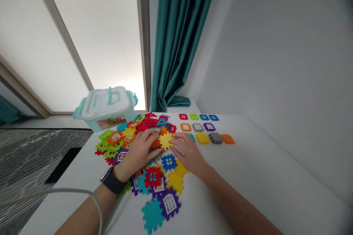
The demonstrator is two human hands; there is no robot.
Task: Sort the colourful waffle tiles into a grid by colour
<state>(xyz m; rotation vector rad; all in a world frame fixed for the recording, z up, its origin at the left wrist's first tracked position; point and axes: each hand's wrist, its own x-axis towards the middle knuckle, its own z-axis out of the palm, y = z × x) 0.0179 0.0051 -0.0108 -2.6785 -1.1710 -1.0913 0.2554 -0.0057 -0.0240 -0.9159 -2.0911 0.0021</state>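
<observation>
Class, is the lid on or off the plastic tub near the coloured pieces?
On: the white lid covers the top of the tub. Whether it is locked, I cannot tell.

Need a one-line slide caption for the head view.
Right hand holds a yellow toothed tile, left hand close by, amid a colourful tile heap.

At far left we see bright panes (pixel 102 25), with a teal curtain (pixel 176 36) right of them; a plain wall (pixel 281 51) fills the right, beyond the white table (pixel 261 169); streaked grey floor (pixel 35 150) lies left.
</observation>
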